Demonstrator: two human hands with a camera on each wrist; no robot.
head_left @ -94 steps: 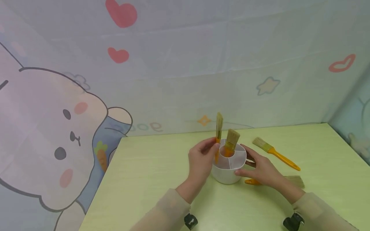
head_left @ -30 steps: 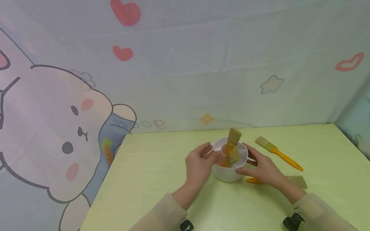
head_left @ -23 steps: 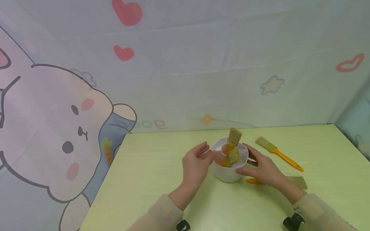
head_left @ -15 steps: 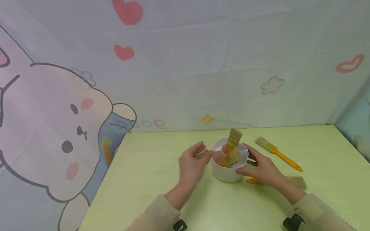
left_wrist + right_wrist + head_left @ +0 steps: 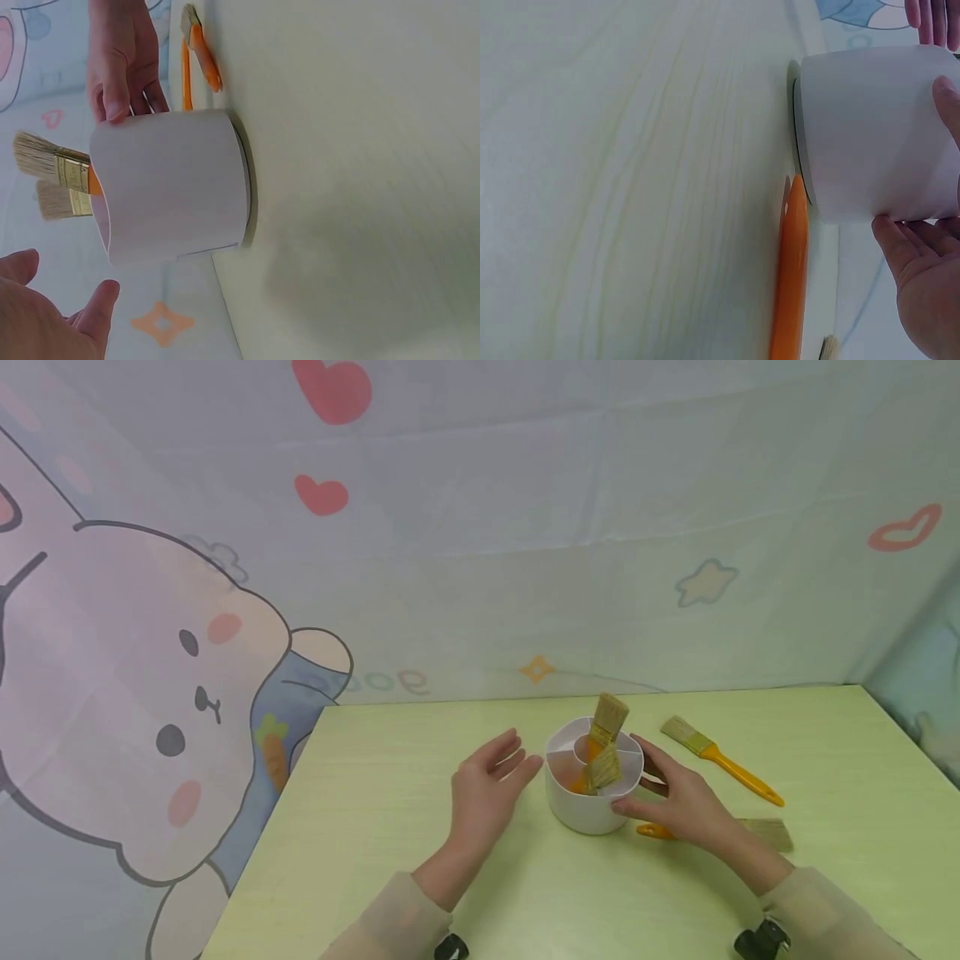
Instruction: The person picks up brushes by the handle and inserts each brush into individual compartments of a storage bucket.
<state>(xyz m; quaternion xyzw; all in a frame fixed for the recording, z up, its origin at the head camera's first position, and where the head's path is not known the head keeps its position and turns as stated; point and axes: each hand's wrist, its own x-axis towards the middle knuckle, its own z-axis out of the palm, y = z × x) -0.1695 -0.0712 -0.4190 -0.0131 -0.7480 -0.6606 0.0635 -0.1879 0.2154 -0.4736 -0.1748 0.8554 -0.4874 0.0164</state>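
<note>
A white round desk organizer [image 5: 585, 816], split by thin dividers, stands upright on the table. Two orange-handled paintbrushes stand in it: one, bristles up, in the central tube [image 5: 609, 717], the other leaning right in the front compartment [image 5: 602, 770]. My right hand [image 5: 684, 799] holds the organizer's right side, thumb in front and fingers behind; the right wrist view shows fingertips against its wall [image 5: 877, 142]. Just left of the organizer, my left hand [image 5: 483, 793] hovers with fingers spread and nothing in it; the left wrist view shows a gap between its fingertips and the organizer [image 5: 172, 187].
Another paintbrush [image 5: 738, 773] lies on the table [image 5: 360, 810] behind my right hand. A further one [image 5: 772, 833] lies partly hidden under my right wrist. A cloth backdrop [image 5: 480, 568] with cartoon prints rises behind the table's far edge.
My left hand lowered a paintbrush into the front compartment, let go of it, and drew away to the left. My right hand has stayed on the organizer.
</note>
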